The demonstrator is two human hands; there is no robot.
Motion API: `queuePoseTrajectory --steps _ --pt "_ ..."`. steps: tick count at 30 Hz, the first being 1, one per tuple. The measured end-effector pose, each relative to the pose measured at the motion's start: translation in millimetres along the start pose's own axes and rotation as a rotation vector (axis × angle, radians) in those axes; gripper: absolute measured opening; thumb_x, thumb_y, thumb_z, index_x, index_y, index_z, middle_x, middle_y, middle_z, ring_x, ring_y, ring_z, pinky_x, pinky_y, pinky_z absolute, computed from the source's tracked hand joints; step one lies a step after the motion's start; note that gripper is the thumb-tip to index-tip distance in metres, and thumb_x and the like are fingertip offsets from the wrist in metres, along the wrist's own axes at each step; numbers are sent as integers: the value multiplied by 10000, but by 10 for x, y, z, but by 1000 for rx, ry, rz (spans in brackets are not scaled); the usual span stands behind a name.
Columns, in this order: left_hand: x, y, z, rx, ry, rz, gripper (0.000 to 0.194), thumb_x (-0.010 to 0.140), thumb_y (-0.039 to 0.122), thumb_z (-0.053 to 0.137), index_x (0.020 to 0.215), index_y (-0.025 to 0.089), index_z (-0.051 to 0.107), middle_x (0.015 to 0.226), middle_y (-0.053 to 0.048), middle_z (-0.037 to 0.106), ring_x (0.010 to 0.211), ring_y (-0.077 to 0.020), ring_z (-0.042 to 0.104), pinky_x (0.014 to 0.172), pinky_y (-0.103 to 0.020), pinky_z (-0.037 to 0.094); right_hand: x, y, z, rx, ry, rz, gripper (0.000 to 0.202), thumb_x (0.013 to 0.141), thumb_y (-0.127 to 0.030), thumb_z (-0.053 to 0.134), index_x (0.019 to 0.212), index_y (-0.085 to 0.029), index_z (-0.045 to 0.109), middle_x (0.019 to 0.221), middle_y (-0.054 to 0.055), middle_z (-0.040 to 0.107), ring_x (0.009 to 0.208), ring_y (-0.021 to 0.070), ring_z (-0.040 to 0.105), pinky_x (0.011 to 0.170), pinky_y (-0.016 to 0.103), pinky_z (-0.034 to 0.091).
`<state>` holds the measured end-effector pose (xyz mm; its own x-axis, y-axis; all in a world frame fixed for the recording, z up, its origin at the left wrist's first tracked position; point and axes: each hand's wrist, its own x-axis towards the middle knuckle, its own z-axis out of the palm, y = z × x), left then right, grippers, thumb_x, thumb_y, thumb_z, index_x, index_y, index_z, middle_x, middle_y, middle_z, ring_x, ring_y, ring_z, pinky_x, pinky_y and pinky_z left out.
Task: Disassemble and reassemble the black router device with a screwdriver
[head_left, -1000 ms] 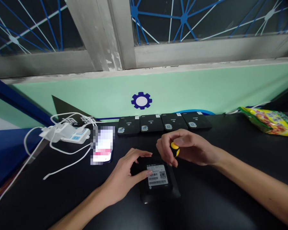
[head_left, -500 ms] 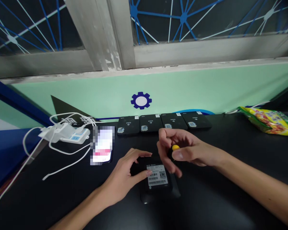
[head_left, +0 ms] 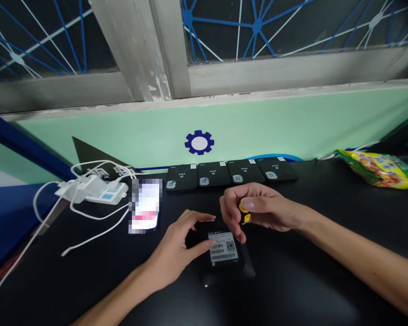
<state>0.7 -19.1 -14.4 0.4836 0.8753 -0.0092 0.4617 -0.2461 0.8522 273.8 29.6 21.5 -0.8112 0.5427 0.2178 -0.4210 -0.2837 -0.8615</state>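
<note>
A black box-shaped device [head_left: 243, 267] with a white label [head_left: 223, 247] of barcodes and a QR code lies on the dark table. My left hand [head_left: 172, 253] steadies it from the left, thumb on the label and fingers along the far edge. Above the device's right side, my right hand [head_left: 258, 206] pinches a small yellow-and-black object [head_left: 245, 218] between thumb and fingers. That object looks like a stubby screwdriver, but most of it is hidden by the fingers.
Several flat black boxes [head_left: 212, 174] stand in a row along the wall. To the left are a lit phone [head_left: 146, 206] and a white power strip [head_left: 110, 192] with tangled cables [head_left: 98, 237]. A yellow-green snack bag [head_left: 381, 170] lies at the far right.
My right hand has turned and shifted slightly left, so more of the yellow-and-black object shows between its fingers. My left hand and the device stay in place.
</note>
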Motion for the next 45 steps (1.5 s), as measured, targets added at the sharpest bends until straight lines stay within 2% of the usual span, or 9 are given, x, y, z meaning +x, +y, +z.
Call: queuePoseTrajectory --steps 7,11,15,20,27,31,35,40,45 --pt "-6 28 -12 7 -16 5 350 1029 322 760 1368 357 678 1342 -36 715 1198 -272 661 964 -416 548 19 5 -6 -6 -30 -36 232 1072 -330 745 979 -171 604 891 71 776 648 138 703 742 307 620" --pt "-11 25 -10 36 -1 10 384 1010 295 789 1370 363 673 1325 -25 713 1168 -264 658 979 -419 546 14 24 1 -5 -27 -11 225 1064 -350 755 1042 -168 624 825 37 725 618 114 629 614 220 525" --pt "-18 21 -10 52 1 15 375 1016 286 786 1367 360 674 1313 -21 714 1156 -256 659 994 -420 546 1 21 11 3 -8 0 236 1048 -358 776 1051 -143 680 815 23 678 637 101 591 621 207 502" --pt "-14 36 -13 65 1 16 362 1016 301 784 1361 344 682 1307 -32 723 1149 -262 666 980 -419 554 -8 -24 3 -35 -24 18 246 1043 -346 780 1000 -104 765 853 68 715 722 148 691 659 246 579" --pt "-17 26 4 62 3 7 368 1018 292 781 1364 355 677 1310 -26 710 1136 -258 651 948 -398 551 2 -52 19 -80 -6 5 248 1028 -339 804 971 -105 744 914 86 751 817 170 739 826 318 615" --pt "-22 43 -7 72 -11 -24 370 1018 301 781 1367 360 673 1318 -29 703 1124 -263 644 874 -372 557 -4 -33 10 -81 2 -4 211 997 -298 838 973 -131 711 918 77 766 831 179 757 832 335 615" --pt "-11 62 -7 81 -1 0 364 1014 265 770 1355 354 678 1301 -25 709 1128 -260 655 969 -424 559 -6 -11 -15 -79 44 -34 249 934 -212 895 950 -163 652 908 48 783 801 171 777 774 301 602" --pt "-30 65 12 138 17 103 601 878 275 895 1410 344 624 1395 -66 627 1288 -313 624 1104 -521 550 0 -5 -11 -88 37 -34 221 989 -255 849 978 -169 645 836 37 780 697 148 745 710 272 572" --pt "-70 60 -8 193 -37 124 1026 620 473 1073 1509 343 577 1465 -107 519 1386 -403 547 1163 -611 544 -12 14 14 -99 71 35 319 982 -428 841 955 -161 668 750 -9 658 629 123 578 648 260 494"
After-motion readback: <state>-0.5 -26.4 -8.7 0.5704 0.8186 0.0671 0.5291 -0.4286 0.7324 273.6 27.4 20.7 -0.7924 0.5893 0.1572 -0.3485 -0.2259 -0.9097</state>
